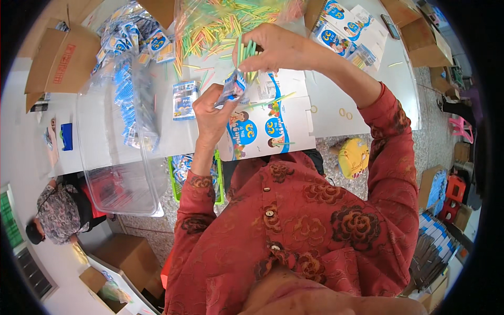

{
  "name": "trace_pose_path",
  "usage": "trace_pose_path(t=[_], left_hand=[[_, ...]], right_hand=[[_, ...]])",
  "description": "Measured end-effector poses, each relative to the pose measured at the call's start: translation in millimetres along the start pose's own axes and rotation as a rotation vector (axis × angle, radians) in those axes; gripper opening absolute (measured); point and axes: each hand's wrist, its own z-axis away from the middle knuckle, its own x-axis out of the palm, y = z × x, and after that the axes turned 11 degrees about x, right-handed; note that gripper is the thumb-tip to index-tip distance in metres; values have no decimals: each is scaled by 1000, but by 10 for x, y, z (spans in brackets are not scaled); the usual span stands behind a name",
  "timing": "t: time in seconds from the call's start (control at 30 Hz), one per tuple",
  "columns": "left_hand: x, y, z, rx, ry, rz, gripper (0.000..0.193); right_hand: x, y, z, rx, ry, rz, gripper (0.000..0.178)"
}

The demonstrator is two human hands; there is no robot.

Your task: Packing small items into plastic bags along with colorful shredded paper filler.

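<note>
My left hand (211,116) is closed on a small blue-and-white packet (231,88), held upright over the table. My right hand (277,48) grips a bunch of thin green and yellow sticks (248,52), their lower ends at the packet's top; whether they are inside it I cannot make out. Beyond both hands lies a large heap of thin yellow, green and pink sticks (220,31) on clear plastic. Under my hands is a flat printed white-and-blue card (262,131), with a few loose sticks on it. Another blue-and-white packet (185,100) lies left of my left hand.
A long clear plastic tray (121,173) with blue packets inside juts over the table's left edge. More packets (131,37) are piled behind it, beside a cardboard box (65,60). Below the table stands a green basket (221,181). Another person (60,212) is at lower left.
</note>
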Motion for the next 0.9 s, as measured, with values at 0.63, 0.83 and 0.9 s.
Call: trace_pose_path(t=[0.63,0.83,0.9], left_hand=[[196,-99,-48,-331,181,537,21],[248,-154,-24,-346,212,666,19],[246,-115,-11,-326,260,693,17]], right_hand=[[156,455,18,-179,401,-308,29],[377,604,25,-242,351,-329,18],[350,514,84,-220,401,-348,16]])
